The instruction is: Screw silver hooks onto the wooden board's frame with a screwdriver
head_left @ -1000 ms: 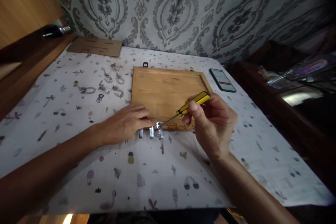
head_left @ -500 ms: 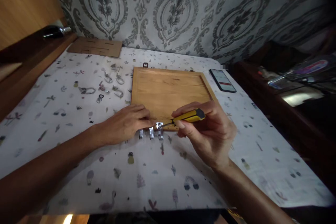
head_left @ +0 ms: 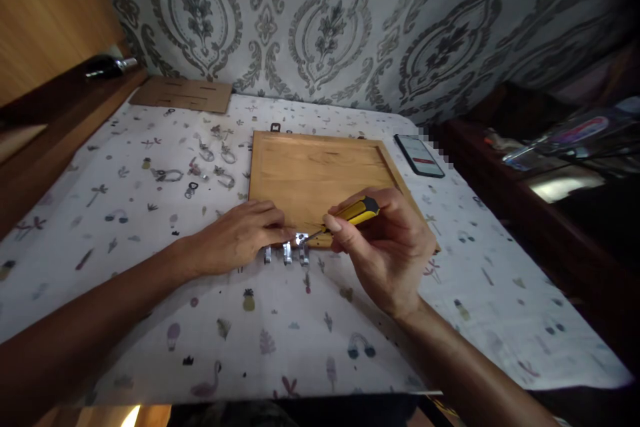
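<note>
A wooden board (head_left: 320, 177) with a raised frame lies flat on the table. Along its near edge sits a shiny metal hook strip (head_left: 302, 239), its several hooks hanging over the side. My left hand (head_left: 240, 240) is closed at the near left corner, thumb pressing the strip against the board, fingers curled on the wood. In my right hand (head_left: 393, 253) is a yellow and black screwdriver (head_left: 356, 212), gripped by the handle. Its shaft slants down left, the tip at the strip's right end. Whether a screw is under the tip cannot be made out.
Left of the board lie several metal clamp-like pieces (head_left: 224, 177). A phone (head_left: 419, 156) rests beyond the board's right side. Slotted cardboard (head_left: 183, 95) lies at the back left, below the patterned wall covering. A dark wooden ledge bounds the table's left side.
My right hand and the screwdriver handle have shifted slightly left, and the handle has turned a little steeper. My left hand still presses the hook strip. The view has shifted slightly.
</note>
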Motion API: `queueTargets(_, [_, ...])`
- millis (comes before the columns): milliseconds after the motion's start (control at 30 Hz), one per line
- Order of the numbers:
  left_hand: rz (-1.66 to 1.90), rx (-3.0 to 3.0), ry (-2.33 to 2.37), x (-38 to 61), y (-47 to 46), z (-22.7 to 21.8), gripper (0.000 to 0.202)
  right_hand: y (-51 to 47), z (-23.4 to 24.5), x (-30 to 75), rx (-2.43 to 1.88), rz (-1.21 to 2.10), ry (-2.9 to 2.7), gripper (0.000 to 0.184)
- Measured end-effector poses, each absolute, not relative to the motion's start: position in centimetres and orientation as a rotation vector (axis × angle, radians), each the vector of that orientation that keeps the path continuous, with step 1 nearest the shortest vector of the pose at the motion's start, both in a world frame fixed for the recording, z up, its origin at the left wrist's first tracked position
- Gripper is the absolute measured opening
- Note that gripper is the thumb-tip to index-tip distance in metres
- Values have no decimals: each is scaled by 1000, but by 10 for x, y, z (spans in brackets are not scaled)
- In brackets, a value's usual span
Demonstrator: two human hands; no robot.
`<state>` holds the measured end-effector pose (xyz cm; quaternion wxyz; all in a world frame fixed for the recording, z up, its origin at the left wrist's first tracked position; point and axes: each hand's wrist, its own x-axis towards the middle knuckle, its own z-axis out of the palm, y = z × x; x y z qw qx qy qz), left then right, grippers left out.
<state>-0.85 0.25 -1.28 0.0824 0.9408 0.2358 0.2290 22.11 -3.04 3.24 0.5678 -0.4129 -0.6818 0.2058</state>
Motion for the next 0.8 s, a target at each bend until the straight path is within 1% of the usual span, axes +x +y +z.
queueTargets(100, [678,2867,694,-9,3,-12,33,-31,39,227,-892,326,-1513,24])
queueTargets(167, [680,2880,679,-10,4,-12,36,-29,44,232,-968,289,-1494,23])
queueTargets(200, [682,2882,672,-10,4,-11,37,-27,45,235,-1050,339,-1558,25])
queueTargets(300, [674,2883,679,-9,3,-11,36,-20,45,242,-1275,640,-1976,37])
queueTargets(333, [661,2877,691,-9,3,-11,36,-19,43,243,-1325,683,-2071,36])
queueTargets(400, [638,2863,708,-9,3,-11,36,-20,39,245,-1409,723,-2169,27])
queueTargets(567, [636,2852,708,-9,3,-12,37,-34,35,246,-1362,803,-2278,27])
queueTargets(800, [663,2883,705,-9,3,-12,36,-42,27,249,-1383,559,-2464,20])
